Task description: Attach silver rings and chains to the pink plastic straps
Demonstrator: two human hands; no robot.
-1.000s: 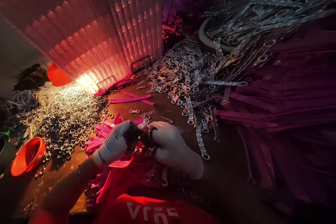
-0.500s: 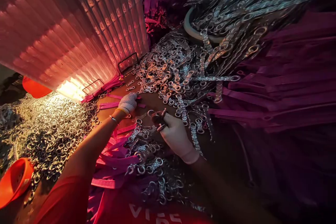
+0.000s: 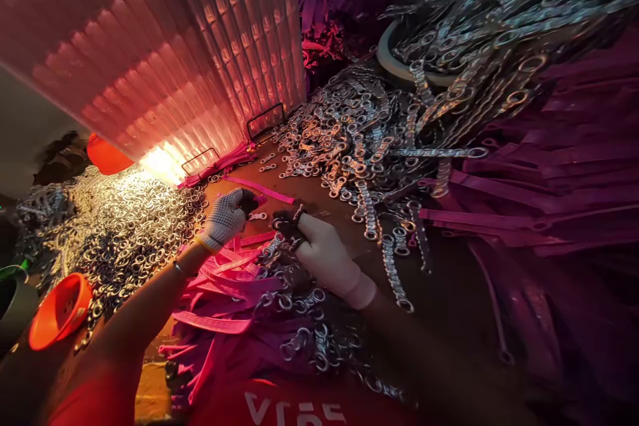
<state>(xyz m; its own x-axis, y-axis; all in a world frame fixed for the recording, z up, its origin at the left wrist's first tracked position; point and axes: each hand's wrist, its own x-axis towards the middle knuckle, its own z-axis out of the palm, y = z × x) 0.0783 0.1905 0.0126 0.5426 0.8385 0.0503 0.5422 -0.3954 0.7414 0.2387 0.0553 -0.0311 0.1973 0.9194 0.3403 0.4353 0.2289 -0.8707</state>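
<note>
My left hand, in a white dotted glove with dark fingertips, is closed above the brown work surface. A small metal ring link and a bit of pink show right at its fingertips; what it grips is unclear. Just to the right, my right hand wears a pale glove with dark, wire-bound finger covers. Its fingers are curled together, and anything inside them is hidden. Beyond both hands a pink strap lies flat. Below them are a bundle of pink straps and loose linked rings.
A large heap of metal rings spreads at left, beside an orange bowl. Chained links pile up ahead, near a full round container. A ribbed translucent panel stands over a bright light. More pink straps hang at right.
My left hand has drawn back from the pink straps and turned, with the link now at its fingertips. A ring seen earlier at my right fingertips no longer shows there. The view has shifted.
</note>
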